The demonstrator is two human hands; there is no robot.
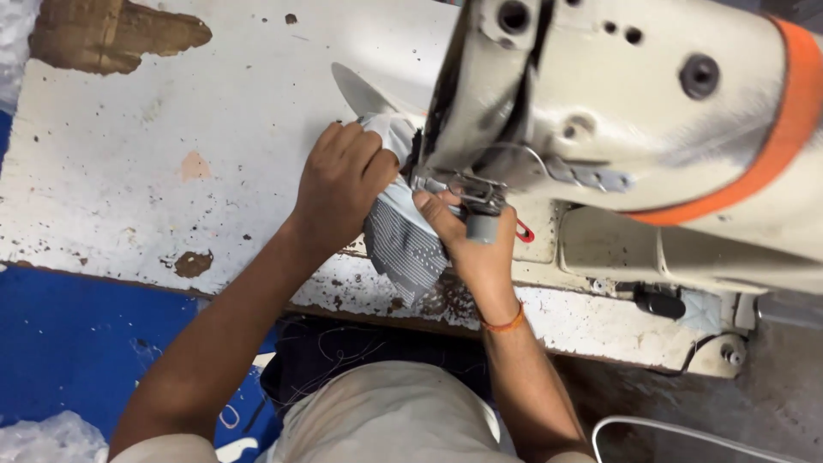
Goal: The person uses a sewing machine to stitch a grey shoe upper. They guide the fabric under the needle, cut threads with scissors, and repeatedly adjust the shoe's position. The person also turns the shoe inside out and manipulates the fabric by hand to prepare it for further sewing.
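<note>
The striped grey cloth (399,244) lay on the worn white table (171,171), right under the head of the sewing machine (634,111). The left hand (343,184) pressed on the cloth, fingers curled together. The right hand (471,240) pinched the cloth beside the needle.

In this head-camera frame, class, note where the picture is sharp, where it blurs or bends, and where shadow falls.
Head view: the left hand, right hand and striped grey fabric look sharp; the near sewing machine head is soft and looms large; the worn white table is evenly lit; shadow lies under its front edge.
</note>
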